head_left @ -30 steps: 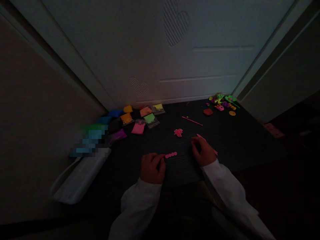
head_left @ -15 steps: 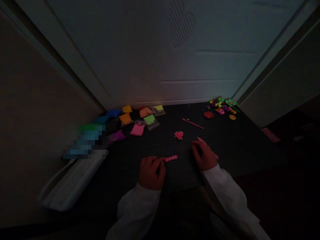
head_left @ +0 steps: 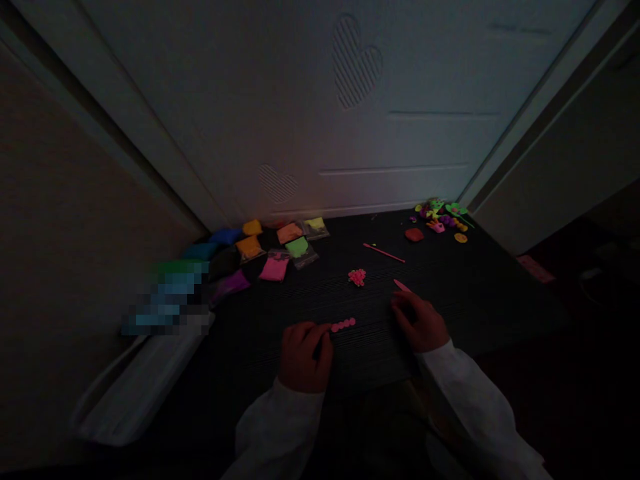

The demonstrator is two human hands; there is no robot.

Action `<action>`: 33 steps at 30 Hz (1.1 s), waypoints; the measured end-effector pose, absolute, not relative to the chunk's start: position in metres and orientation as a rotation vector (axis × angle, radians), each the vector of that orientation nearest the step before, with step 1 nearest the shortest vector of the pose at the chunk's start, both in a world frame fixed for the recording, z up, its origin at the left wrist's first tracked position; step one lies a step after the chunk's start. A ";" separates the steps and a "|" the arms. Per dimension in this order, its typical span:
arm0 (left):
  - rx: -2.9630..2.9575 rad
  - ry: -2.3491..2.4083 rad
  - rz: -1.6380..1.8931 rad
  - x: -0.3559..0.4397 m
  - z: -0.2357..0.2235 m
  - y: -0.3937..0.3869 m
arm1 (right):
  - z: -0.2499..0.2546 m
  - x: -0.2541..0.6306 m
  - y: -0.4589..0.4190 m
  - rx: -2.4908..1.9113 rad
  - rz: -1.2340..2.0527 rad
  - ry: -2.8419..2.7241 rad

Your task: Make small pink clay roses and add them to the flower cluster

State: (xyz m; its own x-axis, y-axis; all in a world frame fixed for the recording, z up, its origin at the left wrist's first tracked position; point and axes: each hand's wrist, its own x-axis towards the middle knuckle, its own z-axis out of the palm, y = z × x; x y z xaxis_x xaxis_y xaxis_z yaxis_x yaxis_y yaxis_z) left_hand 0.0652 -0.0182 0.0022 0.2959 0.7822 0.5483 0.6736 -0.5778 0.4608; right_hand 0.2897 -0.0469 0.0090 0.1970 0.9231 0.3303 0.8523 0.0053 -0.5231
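Note:
A short row of pink clay discs, joined edge to edge, lies on the dark table. My left hand rests at its left end, index finger and thumb closed together on that end. Farther right, my right hand hovers low over a pink pointed clay tool; its fingers are loosely bent, with a gap between thumb and index finger. Only the tool's tip shows; the hand covers the rest. Beyond both hands sits a small cluster of pink clay pieces with light edges.
A thin pink stick lies farther back, beside a red clay lump. Colourful clay figures crowd the back right corner. Bags of coloured clay fill the back left. A whitish long pouch lies left. A white door panel stands behind.
My right hand has shifted right along the pink tool, uncovering more of its tip and covering its far end. My left hand stays at the disc row. The view has tilted slightly up.

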 end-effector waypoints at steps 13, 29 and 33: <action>2.442 1.377 1.179 0.066 0.000 -0.016 | 0.012 0.287 -0.049 -1.821 0.192 -1.663; 2.453 1.383 1.167 0.066 0.000 -0.016 | 0.010 0.288 -0.043 -1.751 0.196 -1.873; 2.465 1.381 1.163 0.066 -0.002 -0.016 | 0.010 0.288 -0.042 -1.763 0.214 -1.873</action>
State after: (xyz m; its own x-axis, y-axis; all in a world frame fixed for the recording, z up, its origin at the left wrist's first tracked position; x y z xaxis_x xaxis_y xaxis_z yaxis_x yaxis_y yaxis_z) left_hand 0.0660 -0.0155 -0.0016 0.3032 0.7608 0.5738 0.6949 -0.5886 0.4131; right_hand 0.2882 -0.0416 0.0096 0.0148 0.9595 0.2812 0.8714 0.1255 -0.4743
